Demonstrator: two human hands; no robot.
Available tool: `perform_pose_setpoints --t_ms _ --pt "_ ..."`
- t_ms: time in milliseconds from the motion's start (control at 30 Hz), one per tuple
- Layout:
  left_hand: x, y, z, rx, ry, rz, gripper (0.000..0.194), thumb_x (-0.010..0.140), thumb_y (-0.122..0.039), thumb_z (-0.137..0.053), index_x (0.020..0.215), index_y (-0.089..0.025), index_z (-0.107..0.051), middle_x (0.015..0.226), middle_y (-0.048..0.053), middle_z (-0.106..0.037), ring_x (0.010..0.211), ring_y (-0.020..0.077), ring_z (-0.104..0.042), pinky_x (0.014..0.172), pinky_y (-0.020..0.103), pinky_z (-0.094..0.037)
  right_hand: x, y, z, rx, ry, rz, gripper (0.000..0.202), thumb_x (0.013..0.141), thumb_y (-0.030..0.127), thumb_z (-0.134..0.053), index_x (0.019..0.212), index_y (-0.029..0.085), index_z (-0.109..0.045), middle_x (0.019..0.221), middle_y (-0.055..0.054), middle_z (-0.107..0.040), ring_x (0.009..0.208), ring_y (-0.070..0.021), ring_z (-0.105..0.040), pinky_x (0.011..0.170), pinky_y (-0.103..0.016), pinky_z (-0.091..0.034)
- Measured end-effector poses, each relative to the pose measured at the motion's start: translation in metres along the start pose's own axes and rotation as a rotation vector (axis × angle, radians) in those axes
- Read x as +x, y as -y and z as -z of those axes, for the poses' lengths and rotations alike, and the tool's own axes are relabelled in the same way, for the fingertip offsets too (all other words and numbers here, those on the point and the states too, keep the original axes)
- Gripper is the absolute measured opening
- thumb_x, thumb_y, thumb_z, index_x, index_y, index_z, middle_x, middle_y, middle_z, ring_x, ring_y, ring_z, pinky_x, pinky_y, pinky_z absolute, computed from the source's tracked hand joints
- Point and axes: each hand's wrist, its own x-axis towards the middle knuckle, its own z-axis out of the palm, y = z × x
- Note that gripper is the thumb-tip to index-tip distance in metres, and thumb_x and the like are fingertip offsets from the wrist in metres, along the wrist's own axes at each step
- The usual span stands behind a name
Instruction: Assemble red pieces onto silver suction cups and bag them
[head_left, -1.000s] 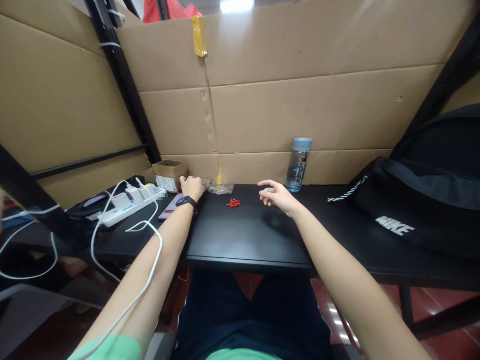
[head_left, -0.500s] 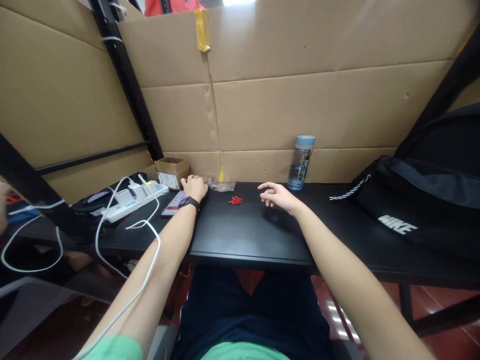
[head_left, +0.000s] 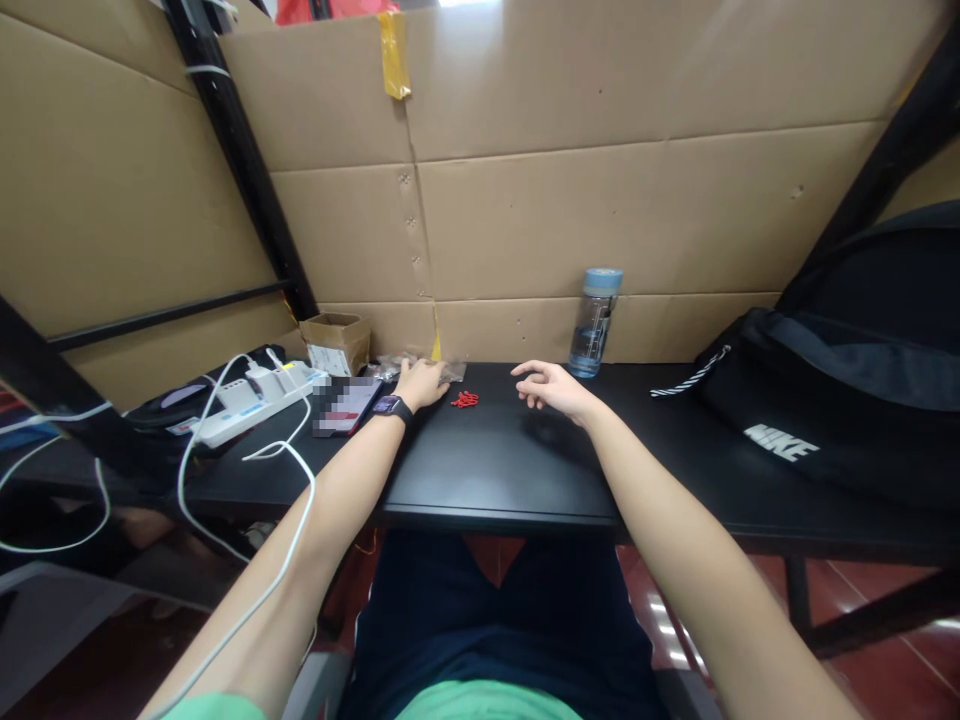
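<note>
A small heap of red pieces (head_left: pixel 465 400) lies on the black table (head_left: pixel 495 470). Crumpled clear plastic bags (head_left: pixel 450 369) sit just behind it, against the cardboard wall. My left hand (head_left: pixel 422 383), with a dark watch (head_left: pixel 388 407) on its wrist, rests palm down on the table. Its fingertips are at the bags and just left of the red pieces, and I see nothing in it. My right hand (head_left: pixel 547 386) hovers low over the table to the right of the red pieces, fingers loosely spread and curled, holding nothing.
A phone (head_left: pixel 346 404) lies left of my left wrist, beside a white power strip (head_left: pixel 255 404) with white cables and a small cardboard box (head_left: pixel 337 341). A blue-capped water bottle (head_left: pixel 595 322) stands at the back. A black bag (head_left: pixel 840 400) fills the right side.
My left hand has slid to the right, from beside the cardboard box over to the plastic bags and red pieces. My right hand has hardly moved.
</note>
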Motion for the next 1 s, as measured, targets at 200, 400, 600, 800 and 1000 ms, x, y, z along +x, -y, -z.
perform_pose_setpoints --t_ms 200,400,600,800,1000 --pt "-0.003 0.006 0.010 0.055 -0.116 0.066 0.043 0.094 -0.023 -0.042 0.135 -0.020 -0.056 0.105 0.018 -0.074 0.105 0.0322 -0.065 0.100 0.052 -0.028 0.001 0.000 0.004 0.011 -0.026 0.014 0.027 0.085 0.026 -0.072 0.110 0.019 -0.066 0.075 -0.001 -0.070 0.055 -0.0093 -0.059 0.047 -0.017 -0.043" --pt "-0.002 0.011 0.017 0.079 -0.319 0.162 0.032 0.090 -0.018 -0.046 0.118 -0.018 -0.062 0.085 0.014 -0.075 0.084 0.0298 -0.069 0.091 0.046 -0.028 0.001 -0.004 0.005 0.000 -0.021 0.017 0.028 0.084 0.027 -0.072 0.110 0.019 -0.066 0.075 -0.001 -0.070 0.055 -0.0096 -0.060 0.046 -0.017 -0.043" --pt "-0.006 0.005 0.029 -0.078 -0.461 0.163 0.022 0.097 -0.021 -0.044 0.104 -0.022 -0.065 0.096 0.011 -0.077 0.094 0.0272 -0.069 0.093 0.046 -0.026 0.003 -0.004 0.013 -0.085 -0.060 0.035 0.026 0.085 0.026 -0.068 0.110 0.019 -0.065 0.075 -0.001 -0.070 0.055 -0.0110 -0.059 0.046 -0.019 -0.042" --pt "-0.010 -0.050 0.031 -0.274 -0.403 -0.214 0.024 0.101 -0.027 -0.048 0.116 -0.028 -0.066 0.119 0.006 -0.076 0.118 0.0230 -0.065 0.103 0.046 -0.024 0.002 -0.010 0.047 -0.593 -0.351 0.050 0.020 0.083 0.017 -0.067 0.103 0.018 -0.072 0.083 -0.003 -0.073 0.073 -0.0150 -0.065 0.069 -0.025 -0.049" --pt "-0.003 -0.100 0.013 -0.196 -0.206 -0.384 0.028 0.099 -0.024 -0.049 0.109 -0.028 -0.074 0.106 0.008 -0.079 0.134 0.0282 -0.054 0.107 0.054 -0.023 -0.005 -0.022 0.067 -0.847 -0.207 -0.145 0.034 0.078 0.023 -0.076 0.111 0.016 -0.074 0.106 -0.010 -0.076 0.095 -0.0221 -0.070 0.086 -0.029 -0.052"
